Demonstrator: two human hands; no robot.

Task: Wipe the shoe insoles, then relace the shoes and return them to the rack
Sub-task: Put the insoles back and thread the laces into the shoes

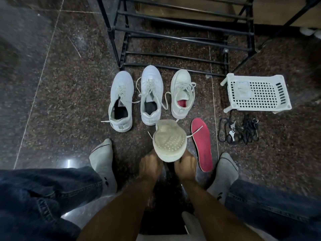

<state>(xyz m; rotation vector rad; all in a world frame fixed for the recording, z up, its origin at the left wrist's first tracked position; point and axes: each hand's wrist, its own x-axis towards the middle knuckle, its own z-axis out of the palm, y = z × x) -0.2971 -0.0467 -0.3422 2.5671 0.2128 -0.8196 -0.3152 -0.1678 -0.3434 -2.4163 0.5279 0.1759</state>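
Observation:
A white shoe (169, 140) is tilted up with its studded sole facing me, laces trailing to both sides. My left hand (150, 166) grips its lower left edge and my right hand (185, 166) grips its lower right edge. A red insole (202, 145) lies flat on the floor just right of that shoe, with a lace end across its top. Three more white shoes stand in a row behind: one at the left (121, 101) and one in the middle (151, 94) with dark insides, one at the right (182, 93) with a red inside.
A black metal shoe rack (173, 32) stands behind the shoes. A white perforated plastic basket (257, 92) lies at the right, with black laces and keys (238, 130) in front of it. My socked feet (104, 160) and jeans-clad knees frame the granite floor.

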